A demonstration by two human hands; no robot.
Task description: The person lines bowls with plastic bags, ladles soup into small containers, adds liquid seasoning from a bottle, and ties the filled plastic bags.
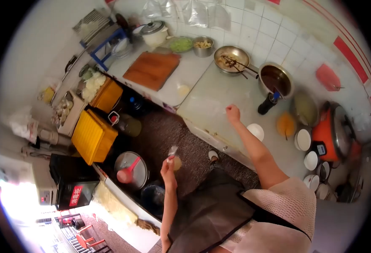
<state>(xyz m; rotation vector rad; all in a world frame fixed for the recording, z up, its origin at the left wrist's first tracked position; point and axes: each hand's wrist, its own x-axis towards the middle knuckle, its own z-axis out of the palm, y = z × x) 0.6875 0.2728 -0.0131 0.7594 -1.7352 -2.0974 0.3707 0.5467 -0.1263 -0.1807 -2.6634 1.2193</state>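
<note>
Clear plastic [173, 150]: sat over the floor [194, 143] — long axis slanted upward, free end toward the counter [208, 101].
Left hand [168, 170]: pinched its lower end.
Right hand [233, 113]: curled closed above the counter — contents couldn't be told.

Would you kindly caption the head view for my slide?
Left hand holding a small translucent item, curled right hand over a pale worktop with a silver metal pan.

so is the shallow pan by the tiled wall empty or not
Not empty: pale pieces of food show inside the shallow pan, though how deep they go I cannot tell.
</note>
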